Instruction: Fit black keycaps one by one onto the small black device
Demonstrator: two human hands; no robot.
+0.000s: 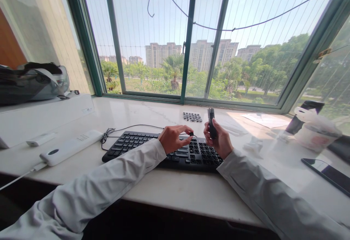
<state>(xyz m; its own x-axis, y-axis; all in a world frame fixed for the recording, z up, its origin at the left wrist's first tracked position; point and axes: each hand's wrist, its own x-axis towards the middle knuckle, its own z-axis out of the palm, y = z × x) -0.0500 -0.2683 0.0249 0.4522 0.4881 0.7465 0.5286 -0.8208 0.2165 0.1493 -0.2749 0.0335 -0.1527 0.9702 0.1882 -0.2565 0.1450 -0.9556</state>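
Observation:
A black keyboard (136, 146) lies on the white stone sill in front of me. My left hand (172, 138) hovers over its middle and pinches a small black keycap (191, 134) between thumb and fingers. My right hand (218, 140) is just right of it, above the keyboard's right part, gripping an upright black keycap puller tool (210, 117). Behind the hands, a group of several loose black keycaps (192, 116) sits in rows on the sill.
A white power strip (71, 147) and a small white box (41, 139) lie at left, below a helmet (32, 81) on a white case. At right are papers (266, 120), a plastic-wrapped bottle (311, 125) and a dark phone (328, 174). Windows close off the back.

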